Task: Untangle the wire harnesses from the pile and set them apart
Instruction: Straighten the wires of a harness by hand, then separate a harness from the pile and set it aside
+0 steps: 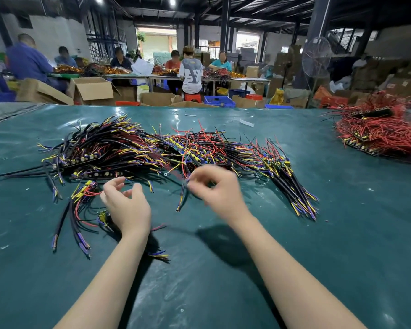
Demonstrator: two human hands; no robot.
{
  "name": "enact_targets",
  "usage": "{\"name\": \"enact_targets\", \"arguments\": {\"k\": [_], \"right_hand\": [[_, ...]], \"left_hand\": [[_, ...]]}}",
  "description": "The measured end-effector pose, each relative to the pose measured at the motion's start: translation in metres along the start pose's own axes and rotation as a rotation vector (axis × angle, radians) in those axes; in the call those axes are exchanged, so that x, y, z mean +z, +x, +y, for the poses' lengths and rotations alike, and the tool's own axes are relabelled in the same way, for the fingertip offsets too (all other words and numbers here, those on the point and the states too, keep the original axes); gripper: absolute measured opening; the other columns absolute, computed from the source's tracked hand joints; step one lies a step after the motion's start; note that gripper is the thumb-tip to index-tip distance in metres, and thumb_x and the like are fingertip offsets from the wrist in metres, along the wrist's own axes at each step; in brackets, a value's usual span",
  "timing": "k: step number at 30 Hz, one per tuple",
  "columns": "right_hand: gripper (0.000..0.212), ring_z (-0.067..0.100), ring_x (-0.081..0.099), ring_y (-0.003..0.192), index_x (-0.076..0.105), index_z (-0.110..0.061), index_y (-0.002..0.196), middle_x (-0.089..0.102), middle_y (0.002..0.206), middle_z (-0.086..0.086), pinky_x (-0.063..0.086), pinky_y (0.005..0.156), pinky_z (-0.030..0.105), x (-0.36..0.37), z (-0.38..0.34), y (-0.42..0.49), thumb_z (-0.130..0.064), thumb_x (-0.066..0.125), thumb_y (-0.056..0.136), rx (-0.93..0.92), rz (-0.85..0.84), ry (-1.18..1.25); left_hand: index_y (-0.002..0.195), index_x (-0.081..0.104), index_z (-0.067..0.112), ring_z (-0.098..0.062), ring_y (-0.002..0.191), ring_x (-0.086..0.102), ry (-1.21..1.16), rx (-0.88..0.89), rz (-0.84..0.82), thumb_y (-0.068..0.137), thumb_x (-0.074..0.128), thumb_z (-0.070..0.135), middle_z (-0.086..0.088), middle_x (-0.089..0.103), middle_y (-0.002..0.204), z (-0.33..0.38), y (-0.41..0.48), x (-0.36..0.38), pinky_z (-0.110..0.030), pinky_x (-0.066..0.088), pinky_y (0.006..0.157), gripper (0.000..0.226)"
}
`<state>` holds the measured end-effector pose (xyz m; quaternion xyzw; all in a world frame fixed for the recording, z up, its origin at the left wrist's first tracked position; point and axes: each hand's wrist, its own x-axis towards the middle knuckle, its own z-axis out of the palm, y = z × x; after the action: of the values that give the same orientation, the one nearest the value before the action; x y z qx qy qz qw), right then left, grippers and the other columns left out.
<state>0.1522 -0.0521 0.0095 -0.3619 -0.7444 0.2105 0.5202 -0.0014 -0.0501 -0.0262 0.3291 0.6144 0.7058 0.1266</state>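
Right hand [217, 189], blurred: fingertips narrowed in pinch on black wire [181, 197] at near edge of tangled pile [152, 148], likely so one harness is drawn free. Pile spread just beyond fingertips. Left hand [126, 207] held loosely curled, nothing grasped. Separated harnesses [81, 210] laid left of its fingers on green mat [247, 269], kept away from tangle.

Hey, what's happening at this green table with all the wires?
A person is sorting wire harnesses by hand. The right hand, blurred, seems to pinch a black cable at the near edge of the big tangled pile. The left hand is loosely open, holding nothing, beside a small bunch lying apart nearer the person. A mostly red pile sits far right on the green cover.
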Motion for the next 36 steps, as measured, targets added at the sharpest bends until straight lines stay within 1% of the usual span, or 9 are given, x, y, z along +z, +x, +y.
{"name": "enact_targets", "arguments": {"k": [3,8,12,17,23,28,32,34,36], "right_hand": [[0.024,0.001,0.050,0.056,0.061,-0.024,0.069,0.062,0.068,-0.005,0.039,0.057,0.017,-0.034,0.004,0.028,-0.002,0.067,0.076,0.090,0.321,0.027],[0.011,0.030,0.060,0.090,0.068,-0.010,0.088,0.069,0.094,0.013,0.039,0.070,0.029,-0.096,0.060,0.063,-0.011,0.058,0.082,0.412,0.480,-0.589],[0.016,0.036,0.057,0.098,0.066,-0.008,0.093,0.065,0.104,0.018,0.044,0.076,0.035,-0.131,0.093,0.069,-0.010,0.053,0.085,0.583,0.465,-0.772],[0.013,0.037,0.057,0.096,0.063,-0.007,0.092,0.063,0.104,0.018,0.042,0.075,0.036,-0.139,0.114,0.066,-0.014,0.053,0.087,0.498,0.390,-0.878],[0.029,0.034,0.052,0.111,0.064,-0.011,0.108,0.059,0.119,0.016,0.042,0.089,0.037,-0.136,0.126,0.061,-0.005,0.047,0.085,0.731,0.177,-1.035],[0.032,0.031,0.047,0.111,0.062,-0.010,0.111,0.048,0.121,0.015,0.034,0.089,0.032,-0.098,0.093,0.060,-0.003,0.049,0.082,0.551,0.556,-0.626],[0.027,0.024,0.051,0.091,0.065,-0.002,0.098,0.051,0.107,0.018,0.034,0.087,0.025,-0.034,0.059,0.036,0.007,0.050,0.077,0.385,0.572,-0.310],[0.025,0.016,0.047,0.082,0.066,-0.002,0.091,0.051,0.100,0.014,0.038,0.083,0.023,-0.009,0.048,0.020,0.010,0.050,0.076,0.369,0.520,-0.217],[0.023,0.016,0.049,0.079,0.067,-0.003,0.086,0.054,0.095,0.012,0.037,0.075,0.020,0.007,0.046,0.006,0.010,0.051,0.076,0.376,0.434,-0.198]], "left_hand": [[0.111,0.049,0.000,-0.016,0.074,0.046,0.044,0.117,-0.082,0.085,0.055,0.002,-0.003,0.037,0.108,0.001,-0.007,0.001,-0.015,0.028,0.066,0.026],[0.110,0.049,0.003,-0.015,0.070,0.044,0.111,0.039,-0.203,0.086,0.057,0.004,-0.008,0.042,0.111,-0.005,-0.006,0.004,-0.017,0.026,0.066,0.025],[0.105,0.051,0.004,-0.001,0.065,0.042,0.163,0.062,-0.273,0.085,0.058,0.003,-0.005,0.039,0.107,-0.006,-0.006,0.006,-0.017,0.023,0.061,0.021],[0.100,0.051,0.015,-0.014,0.069,0.051,0.264,0.034,-0.373,0.083,0.057,0.005,0.000,0.038,0.106,-0.011,-0.004,0.010,-0.024,0.030,0.072,0.021],[0.084,0.050,0.028,-0.006,0.070,0.049,0.360,0.079,-0.456,0.082,0.055,0.009,0.003,0.044,0.102,-0.014,-0.004,0.010,-0.026,0.030,0.070,0.020],[0.070,0.053,0.031,-0.020,0.086,0.054,0.455,0.194,-0.564,0.080,0.054,0.007,0.002,0.056,0.091,-0.008,-0.006,0.008,-0.026,0.033,0.071,0.026],[0.075,0.068,0.012,-0.031,0.095,0.051,0.578,0.558,-0.391,0.073,0.060,0.000,-0.008,0.063,0.090,0.006,0.003,-0.005,-0.030,0.030,0.077,0.014],[0.082,0.068,0.016,-0.032,0.107,0.044,0.731,0.474,-0.242,0.070,0.059,0.001,-0.008,0.060,0.103,0.011,0.013,-0.015,-0.037,0.030,0.089,0.022],[0.102,0.061,0.020,-0.030,0.121,0.031,0.981,0.176,-0.311,0.078,0.054,0.008,-0.010,0.046,0.125,0.012,0.022,-0.026,-0.045,0.027,0.098,0.028]]}}
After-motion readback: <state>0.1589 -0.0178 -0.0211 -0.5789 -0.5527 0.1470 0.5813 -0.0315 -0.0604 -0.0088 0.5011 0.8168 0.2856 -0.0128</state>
